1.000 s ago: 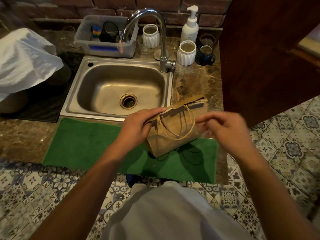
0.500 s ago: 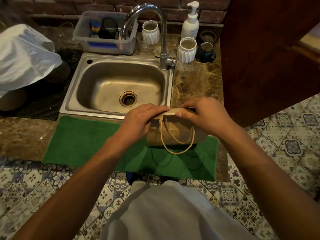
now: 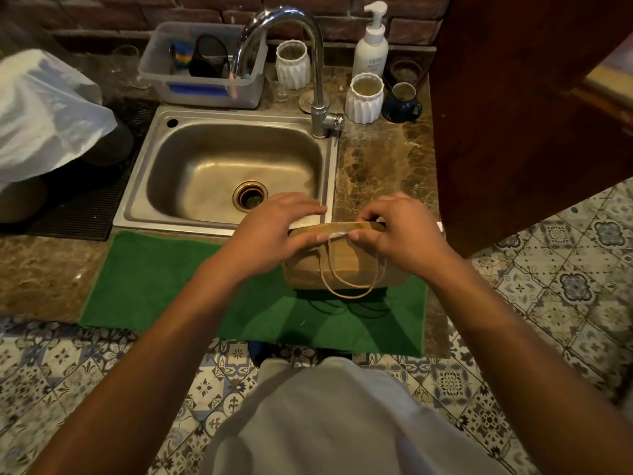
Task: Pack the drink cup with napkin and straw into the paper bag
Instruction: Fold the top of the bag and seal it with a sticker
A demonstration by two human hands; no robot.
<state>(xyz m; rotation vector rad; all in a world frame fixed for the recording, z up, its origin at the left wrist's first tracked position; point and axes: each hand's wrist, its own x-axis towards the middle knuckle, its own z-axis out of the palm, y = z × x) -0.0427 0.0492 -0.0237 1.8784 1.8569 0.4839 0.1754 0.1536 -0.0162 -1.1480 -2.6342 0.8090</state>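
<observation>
A small brown paper bag [image 3: 346,269] stands upright on the green mat [image 3: 178,286], its twine handle loop hanging down the front. My left hand [image 3: 274,231] grips the bag's top edge on the left. My right hand [image 3: 397,228] pinches the top edge on the right. The two thumbs nearly meet at a pale strip along the bag's rim. The inside of the bag is hidden. No drink cup, napkin or straw is visible.
A steel sink [image 3: 226,169] with a tall faucet [image 3: 308,63] lies behind the bag. Two white ribbed cups [image 3: 363,97], a blue mug [image 3: 402,102], a soap pump [image 3: 371,42] and a plastic tub [image 3: 202,70] line the back. A wooden panel [image 3: 513,114] stands right; a white plastic bag [image 3: 44,111] left.
The bag went from tilted in my hands to upright on the mat. Both hands have come together on its top edge and shifted slightly right.
</observation>
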